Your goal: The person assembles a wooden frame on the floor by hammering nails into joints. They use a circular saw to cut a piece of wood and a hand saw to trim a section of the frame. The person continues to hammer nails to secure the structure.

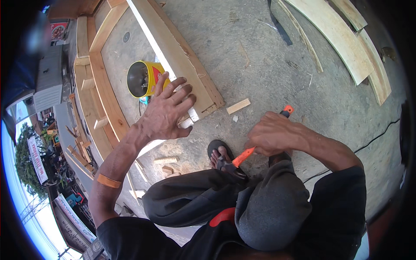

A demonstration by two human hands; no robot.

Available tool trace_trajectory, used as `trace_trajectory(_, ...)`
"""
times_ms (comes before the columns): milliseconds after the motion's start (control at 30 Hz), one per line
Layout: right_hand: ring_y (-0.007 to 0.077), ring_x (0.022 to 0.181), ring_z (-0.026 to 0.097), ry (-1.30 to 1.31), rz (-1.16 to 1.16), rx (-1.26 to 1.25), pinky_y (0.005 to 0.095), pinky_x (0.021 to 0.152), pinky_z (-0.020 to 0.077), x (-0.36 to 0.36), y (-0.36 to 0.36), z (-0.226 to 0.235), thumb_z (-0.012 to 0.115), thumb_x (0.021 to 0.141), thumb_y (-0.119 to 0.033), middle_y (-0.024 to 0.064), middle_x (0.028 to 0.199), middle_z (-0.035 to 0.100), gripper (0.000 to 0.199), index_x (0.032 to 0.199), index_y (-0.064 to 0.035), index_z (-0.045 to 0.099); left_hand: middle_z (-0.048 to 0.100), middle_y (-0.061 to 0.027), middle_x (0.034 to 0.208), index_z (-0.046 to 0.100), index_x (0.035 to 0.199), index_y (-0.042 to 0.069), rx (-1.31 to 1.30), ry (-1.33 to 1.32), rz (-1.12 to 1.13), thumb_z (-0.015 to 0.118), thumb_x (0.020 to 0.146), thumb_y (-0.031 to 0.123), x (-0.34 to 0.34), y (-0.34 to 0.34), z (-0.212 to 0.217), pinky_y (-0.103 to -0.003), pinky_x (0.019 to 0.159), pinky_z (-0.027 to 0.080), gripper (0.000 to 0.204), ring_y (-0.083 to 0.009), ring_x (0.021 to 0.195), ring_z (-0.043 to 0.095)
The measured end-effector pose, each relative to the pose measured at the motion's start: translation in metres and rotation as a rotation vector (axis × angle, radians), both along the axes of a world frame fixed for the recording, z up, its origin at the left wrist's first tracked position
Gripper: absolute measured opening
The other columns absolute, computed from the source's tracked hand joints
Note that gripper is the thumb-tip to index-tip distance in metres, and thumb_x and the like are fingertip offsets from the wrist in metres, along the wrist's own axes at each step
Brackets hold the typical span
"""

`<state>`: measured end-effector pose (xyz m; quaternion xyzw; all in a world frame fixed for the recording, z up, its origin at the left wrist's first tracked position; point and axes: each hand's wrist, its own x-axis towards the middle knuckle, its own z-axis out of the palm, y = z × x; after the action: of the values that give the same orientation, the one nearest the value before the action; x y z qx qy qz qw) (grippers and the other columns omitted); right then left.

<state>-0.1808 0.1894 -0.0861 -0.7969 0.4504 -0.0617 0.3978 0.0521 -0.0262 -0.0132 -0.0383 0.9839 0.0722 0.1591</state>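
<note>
My left hand (167,108) has its fingers spread over the end of a long wooden board assembly (180,56) with a white edge strip. The fingertips rest on the board's top near its corner. My right hand (275,133) is wrapped round the orange and black handle of a hammer (245,156). Its dark head hangs low beside my knee, partly lost against my dark trousers. Just behind my left hand, a yellow tin (156,73) lies tilted with its dark mouth showing; small items inside are too small to name.
A larger wooden frame (102,73) with crosspieces stands at the left. A small wood offcut (238,106) lies on the concrete between my hands, with more offcuts (167,160) near my knee. Long pale boards (333,39) lie far right. A black cable (377,143) crosses the floor at right.
</note>
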Motion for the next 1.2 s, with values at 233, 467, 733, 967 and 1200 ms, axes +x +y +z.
trace_trajectory(233,0.0314,0.074,0.072,0.132,-0.106,-0.071,0.0452,0.065,0.0547,0.007,-0.026,0.023,0.068,0.082,-0.018,0.0111,0.078,0.069,0.021,0.101,-0.0112,0.075,0.05,-0.0135,0.132,0.052,0.125,0.009,0.027,-0.057,-0.036,0.086,0.062,0.038,0.0,-0.007,0.007,-0.065,0.124,0.017,0.077,-0.0359,0.14,0.037)
trace_trajectory(467,0.0293,0.071,0.072,0.154,-0.022,-0.045,0.0443,0.062,0.054,0.007,-0.011,0.023,0.07,0.082,-0.02,0.0087,0.081,0.072,0.022,0.102,-0.0117,0.075,0.049,-0.0136,0.13,0.051,0.124,0.009,0.021,-0.062,-0.033,0.086,0.063,0.039,-0.002,-0.007,0.004,-0.065,0.123,0.018,0.076,-0.0356,0.14,0.037)
trace_trajectory(733,0.0278,0.073,0.072,0.176,-0.122,-0.059,0.0447,0.062,0.0536,0.001,-0.025,0.031,0.069,0.086,-0.023,0.0077,0.078,0.072,0.016,0.095,-0.0117,0.076,0.049,-0.0129,0.129,0.052,0.123,0.009,-0.027,-0.085,-0.042,0.084,0.064,0.038,-0.001,-0.002,0.007,-0.065,0.123,0.019,0.073,-0.0348,0.139,0.038)
trace_trajectory(967,0.0276,0.073,0.071,0.089,-0.243,-0.097,0.0448,0.063,0.0534,0.003,-0.021,0.026,0.069,0.086,-0.022,0.0073,0.083,0.072,0.022,0.105,-0.0139,0.076,0.05,-0.0125,0.129,0.052,0.123,0.009,-0.031,-0.065,-0.03,0.084,0.065,0.039,0.001,-0.005,0.007,-0.065,0.124,0.018,0.073,-0.0342,0.14,0.038)
trace_trajectory(1200,0.0287,0.075,0.072,0.051,-0.388,-0.156,0.0455,0.061,0.0537,0.013,-0.005,0.012,0.069,0.088,-0.023,0.0075,0.084,0.071,0.025,0.111,-0.0134,0.074,0.048,-0.0128,0.138,0.05,0.132,0.01,-0.084,-0.138,-0.078,0.089,0.061,0.047,-0.001,-0.006,0.016,-0.065,0.125,0.013,0.09,-0.0356,0.148,0.028)
